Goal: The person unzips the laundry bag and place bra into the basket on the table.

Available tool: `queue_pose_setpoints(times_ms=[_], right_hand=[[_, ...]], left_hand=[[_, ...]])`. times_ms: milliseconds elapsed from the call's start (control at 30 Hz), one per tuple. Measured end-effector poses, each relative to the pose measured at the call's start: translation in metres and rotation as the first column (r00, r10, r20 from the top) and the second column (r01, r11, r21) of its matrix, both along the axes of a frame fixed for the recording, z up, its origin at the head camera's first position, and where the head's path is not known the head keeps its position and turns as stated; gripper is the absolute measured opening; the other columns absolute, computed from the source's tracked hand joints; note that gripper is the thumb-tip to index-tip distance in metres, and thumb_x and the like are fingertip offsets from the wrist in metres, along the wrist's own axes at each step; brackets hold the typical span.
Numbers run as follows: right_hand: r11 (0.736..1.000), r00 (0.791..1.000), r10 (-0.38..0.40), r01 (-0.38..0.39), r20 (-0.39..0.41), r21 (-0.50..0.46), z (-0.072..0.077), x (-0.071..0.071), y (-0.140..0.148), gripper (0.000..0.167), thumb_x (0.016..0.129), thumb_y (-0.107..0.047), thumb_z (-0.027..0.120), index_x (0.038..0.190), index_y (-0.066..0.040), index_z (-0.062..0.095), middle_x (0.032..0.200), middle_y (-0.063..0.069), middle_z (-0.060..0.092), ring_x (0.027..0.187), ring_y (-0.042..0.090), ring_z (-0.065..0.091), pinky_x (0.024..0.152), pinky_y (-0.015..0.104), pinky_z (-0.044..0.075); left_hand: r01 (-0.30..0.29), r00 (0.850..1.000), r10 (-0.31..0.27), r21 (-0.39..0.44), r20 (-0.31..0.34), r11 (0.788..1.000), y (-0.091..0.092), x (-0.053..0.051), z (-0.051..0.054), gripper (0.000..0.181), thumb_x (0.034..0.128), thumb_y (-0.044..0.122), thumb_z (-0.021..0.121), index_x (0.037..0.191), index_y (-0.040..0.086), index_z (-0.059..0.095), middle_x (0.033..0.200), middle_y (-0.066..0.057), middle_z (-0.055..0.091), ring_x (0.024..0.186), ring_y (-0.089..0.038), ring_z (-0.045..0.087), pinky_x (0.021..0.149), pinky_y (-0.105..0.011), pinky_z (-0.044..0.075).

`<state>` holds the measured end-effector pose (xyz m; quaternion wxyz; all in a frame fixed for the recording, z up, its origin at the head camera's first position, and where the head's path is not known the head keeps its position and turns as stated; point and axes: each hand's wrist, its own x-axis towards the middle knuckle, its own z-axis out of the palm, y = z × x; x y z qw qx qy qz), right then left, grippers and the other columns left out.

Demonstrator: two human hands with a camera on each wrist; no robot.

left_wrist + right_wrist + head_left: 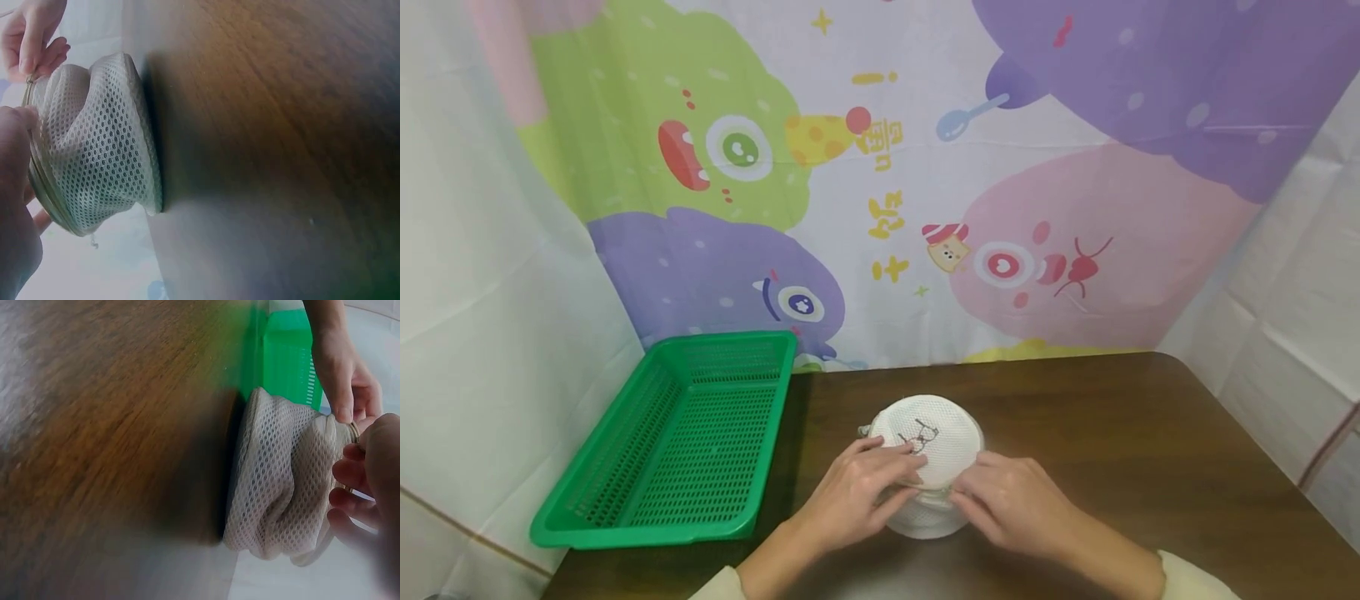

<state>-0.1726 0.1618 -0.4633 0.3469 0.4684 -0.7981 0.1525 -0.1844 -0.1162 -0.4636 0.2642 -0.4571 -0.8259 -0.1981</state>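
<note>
A person's two bare hands are working at the round top of a white mesh laundry bag (955,437), which is standing upright on a dark wooden tabletop (1090,425), near its front edge and centred before the wearer. A simple brown animal drawing (922,436) is showing on the lid.

The left hand (868,483) is laying its fingers over the lid while its thumb is pressing at the front of the rim, so the edge is being pinched between them. The right hand (1011,500) is holding its fingers narrow, thumb and fingertips pinching the rim at what appears to be a zipper pull (29,79). The wrist views are showing the soft side wall sagging into folds, which is probably why the left hand is steadying the rim: the mesh alone is giving little for the right hand to pull against. The flat base is resting on the wood, seemingly letting the tabletop carry the weight.

A green plastic basket (647,535) is sitting to the left, well apart from the bag, perhaps so that both forearms are having room. Behind, a cartoon-printed curtain (917,325) is hanging.
</note>
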Motion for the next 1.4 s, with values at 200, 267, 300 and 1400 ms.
queue_pose_setpoints(times_ms=[200,267,300,1400], right_hand=[[1.0,1.0,0.009,-0.009,0.002,-0.005,0.0,-0.001,0.003,0.036,0.118,-0.036,0.054,0.088,-0.026,0.071,0.078,-0.017,0.066,0.072,0.0,0.057,0.058,0.012,0.045],[1.0,1.0,0.012,-0.013,-0.004,-0.008,0.0,-0.001,0.003,0.037,0.118,-0.035,0.054,0.088,-0.025,0.07,0.077,-0.017,0.065,0.071,0.0,0.057,0.058,0.012,0.045],[1.0,1.0,0.013,-0.013,-0.007,-0.01,0.0,-0.001,0.002,0.037,0.119,-0.035,0.053,0.087,-0.025,0.07,0.077,-0.016,0.064,0.071,0.0,0.056,0.058,0.012,0.044],[0.999,0.998,0.049,-0.05,-0.039,-0.021,-0.002,-0.002,0.001,0.04,0.12,-0.035,0.049,0.09,-0.026,0.074,0.079,-0.02,0.068,0.068,-0.002,0.052,0.057,0.007,0.037]], left_hand=[[0.002,1.0,-0.003,0.014,0.014,1.0,-0.001,-0.001,-0.002,0.016,0.0964,0.023,0.089,0.108,0.023,0.077,0.131,0.005,0.086,0.13,-0.017,0.08,0.111,-0.052,0.062],[0.006,1.0,-0.006,0.017,0.014,1.0,0.0,-0.001,-0.003,0.017,0.0963,0.022,0.089,0.109,0.022,0.078,0.132,0.004,0.086,0.13,-0.017,0.08,0.111,-0.053,0.062],[0.01,1.0,-0.011,0.019,0.013,1.0,0.001,-0.002,-0.003,0.017,0.0961,0.021,0.089,0.109,0.021,0.078,0.132,0.004,0.086,0.13,-0.017,0.08,0.111,-0.053,0.062],[0.026,0.998,-0.026,-0.005,0.05,1.0,0.004,0.0,-0.001,0.023,0.0984,0.018,0.085,0.121,0.019,0.08,0.124,0.005,0.088,0.135,-0.019,0.078,0.116,-0.061,0.058]])
